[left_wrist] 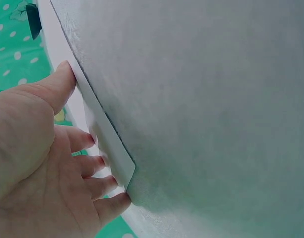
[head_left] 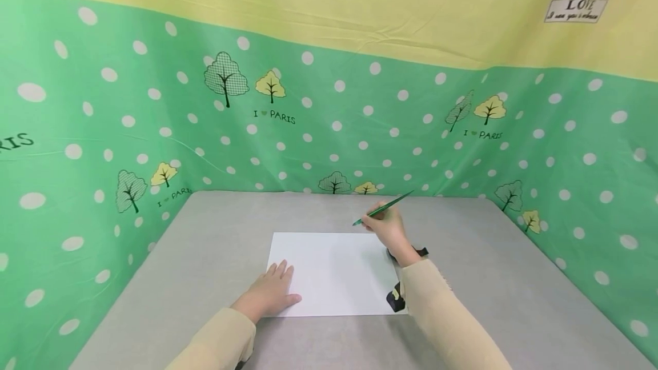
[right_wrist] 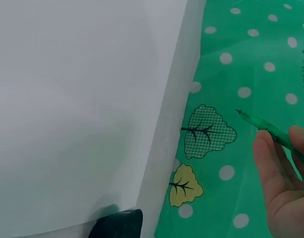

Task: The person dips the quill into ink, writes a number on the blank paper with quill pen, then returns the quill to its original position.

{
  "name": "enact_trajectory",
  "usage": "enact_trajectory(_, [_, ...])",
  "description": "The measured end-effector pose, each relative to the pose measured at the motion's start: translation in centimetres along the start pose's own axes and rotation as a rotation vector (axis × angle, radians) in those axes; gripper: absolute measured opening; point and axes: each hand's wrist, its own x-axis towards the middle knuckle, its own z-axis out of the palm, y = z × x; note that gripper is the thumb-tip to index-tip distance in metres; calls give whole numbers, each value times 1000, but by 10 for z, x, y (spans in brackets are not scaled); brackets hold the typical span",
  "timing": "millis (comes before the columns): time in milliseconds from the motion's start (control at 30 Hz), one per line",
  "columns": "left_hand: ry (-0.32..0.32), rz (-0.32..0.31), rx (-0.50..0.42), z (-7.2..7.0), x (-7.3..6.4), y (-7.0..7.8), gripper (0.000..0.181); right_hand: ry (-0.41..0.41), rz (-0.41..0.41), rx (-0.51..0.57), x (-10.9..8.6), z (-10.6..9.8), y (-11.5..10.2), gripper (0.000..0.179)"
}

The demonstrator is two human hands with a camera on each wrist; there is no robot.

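A white sheet of paper [head_left: 334, 273] lies on the grey table. My left hand [head_left: 275, 290] rests on its left side with fingers spread. In the left wrist view, the left hand's fingertips [left_wrist: 123, 199] and thumb press along the sheet's edge. Pinched between the thumb and fingers of my right hand [head_left: 386, 226] is a slim green pen [head_left: 393, 202], held above the sheet's far right corner. Its tip [right_wrist: 238, 112] points left in the head view and shows dark in the right wrist view.
A black object with a yellow patch [head_left: 395, 298] sits at the sheet's right edge, beside the right sleeve. The grey table [head_left: 226, 216] is bounded at the back and sides by a green dotted curtain [head_left: 288, 147] printed with trees.
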Motion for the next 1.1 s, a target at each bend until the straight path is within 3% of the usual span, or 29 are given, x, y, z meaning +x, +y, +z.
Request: enact_trajectory(1100, [-2, -4, 12, -1, -2, 2, 67, -37, 26, -33, -1, 30, 26, 9])
